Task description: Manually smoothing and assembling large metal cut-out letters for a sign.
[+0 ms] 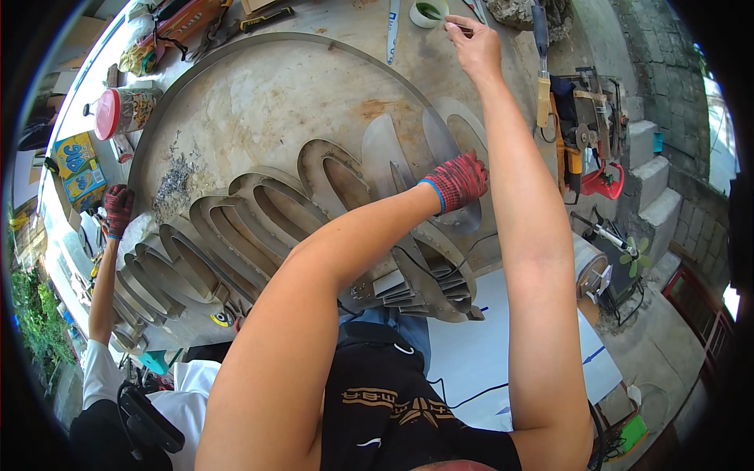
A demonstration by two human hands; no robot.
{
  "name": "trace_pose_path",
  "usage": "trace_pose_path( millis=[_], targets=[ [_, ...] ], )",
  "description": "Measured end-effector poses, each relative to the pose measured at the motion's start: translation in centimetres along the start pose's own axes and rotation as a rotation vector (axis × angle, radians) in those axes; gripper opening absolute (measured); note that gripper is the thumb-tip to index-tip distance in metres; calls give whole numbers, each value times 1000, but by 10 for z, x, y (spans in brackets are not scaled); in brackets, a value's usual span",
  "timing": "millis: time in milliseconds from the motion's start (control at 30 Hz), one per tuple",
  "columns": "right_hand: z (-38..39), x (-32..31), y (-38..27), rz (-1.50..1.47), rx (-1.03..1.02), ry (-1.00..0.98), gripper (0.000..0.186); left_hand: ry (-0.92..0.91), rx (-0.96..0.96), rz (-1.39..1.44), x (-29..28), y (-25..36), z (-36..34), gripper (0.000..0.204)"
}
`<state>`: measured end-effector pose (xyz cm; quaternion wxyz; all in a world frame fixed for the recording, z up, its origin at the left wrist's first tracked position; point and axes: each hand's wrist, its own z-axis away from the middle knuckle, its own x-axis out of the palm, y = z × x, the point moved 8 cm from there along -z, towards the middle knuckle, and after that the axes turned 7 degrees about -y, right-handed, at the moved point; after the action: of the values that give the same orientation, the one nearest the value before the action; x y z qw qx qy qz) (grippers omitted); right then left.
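Note:
My left hand (459,180), in a red-and-black glove, has curled fingers on an oval metal plate (444,133), one of a few flat pieces beside a row of curved metal oval frames (330,147) that runs diagonally across the worktable. My bare right hand (475,47) is at the top, pinching a thin brush or stick, its tip at a small white cup (419,14) with green contents. A large thin metal ring (169,82) arcs behind the frames, with scattered metal bits inside it.
A co-worker's gloved hand (118,208) grips the ring's left side. A red-lidded jar (110,116), blue-yellow boxes (82,173) and pliers (263,17) lie on the worktable (361,94). Tools with red handles (601,177) stand right, before concrete steps (656,200). White board (463,369) lies below.

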<state>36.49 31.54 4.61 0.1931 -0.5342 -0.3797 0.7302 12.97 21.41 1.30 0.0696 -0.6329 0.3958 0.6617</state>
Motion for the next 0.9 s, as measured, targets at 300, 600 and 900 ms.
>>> trace_pose_path(
  millis=[300,600,900],
  targets=[
    [26,-7,-19,-93,-103,68,22,23,41,-47,2,-1,0,13],
    [159,-96,-97,232,-437,158,22,-192,136,-71,-19,15,-1,11],
    [345,-133,-68,194,-14,325,17,-220,117,-137,-16,2,0,17]
  ],
)
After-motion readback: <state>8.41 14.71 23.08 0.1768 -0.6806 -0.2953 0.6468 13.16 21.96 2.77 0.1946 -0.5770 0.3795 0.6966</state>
